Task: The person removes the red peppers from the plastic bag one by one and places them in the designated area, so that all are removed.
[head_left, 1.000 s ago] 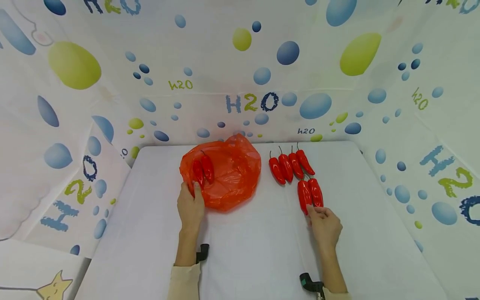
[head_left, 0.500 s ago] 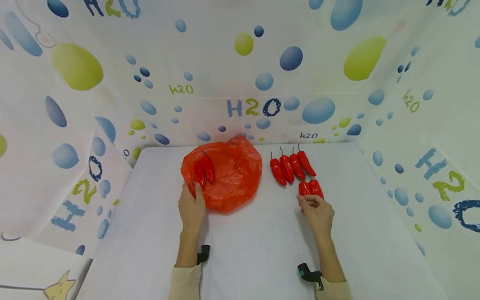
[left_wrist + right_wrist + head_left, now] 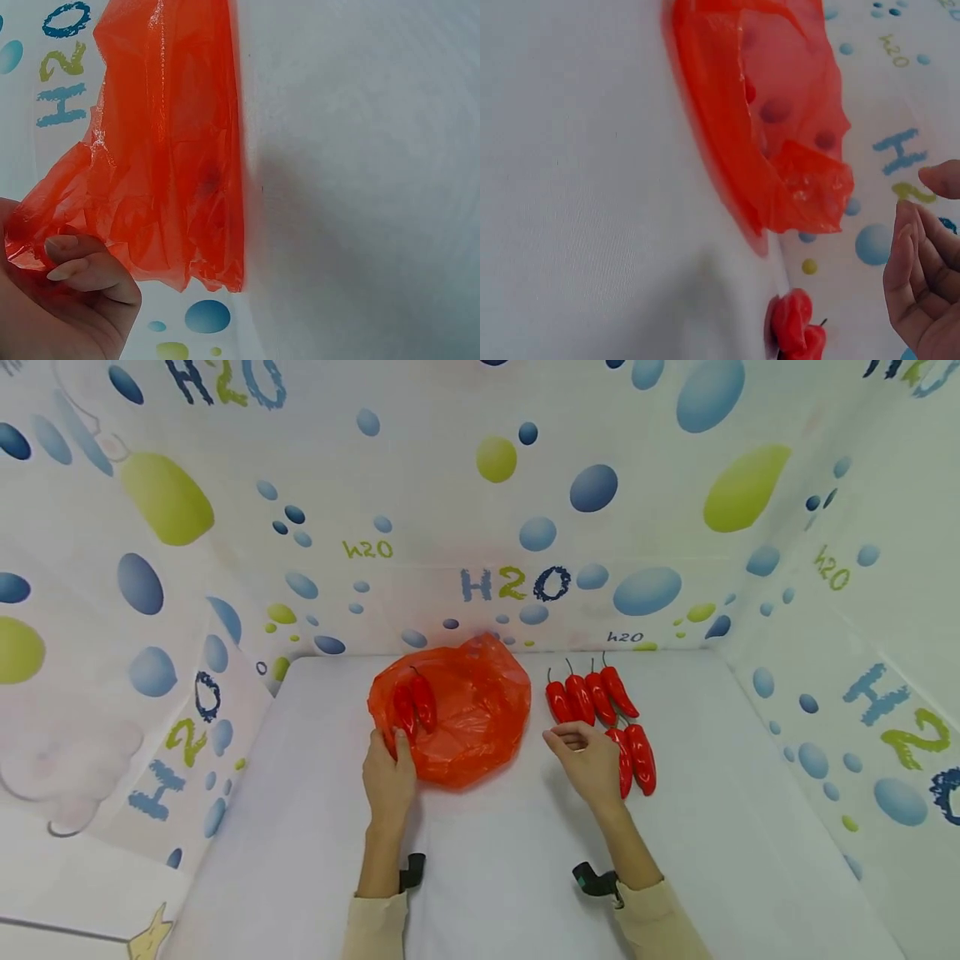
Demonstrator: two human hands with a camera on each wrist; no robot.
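Observation:
My left hand [image 3: 390, 781] pinches the near left rim of a red plastic bag [image 3: 474, 722]. The bag is spread with its mouth upward, and two red chili peppers [image 3: 423, 702] lie inside it at the left. In the left wrist view, thumb and fingers curl round the bunched film [image 3: 71, 199]. My right hand [image 3: 592, 768] is right of the bag, raised over the table, with fingers loosely bent. The right wrist view shows thumb and fingertips apart with nothing between them. Beside this hand lies a pair of chili peppers [image 3: 641, 760], the left one partly hidden by it.
Several more red chili peppers [image 3: 600, 697] with thin dark stems lie in a row behind that pair. A white table [image 3: 480, 877] bears everything. Patterned white sheets [image 3: 420, 510] with blue and green spots stand behind and at both sides.
My right hand, earlier at the front pair of peppers, has moved left toward the bag with nothing in it, uncovering most of the pair. My left hand keeps its hold on the bag.

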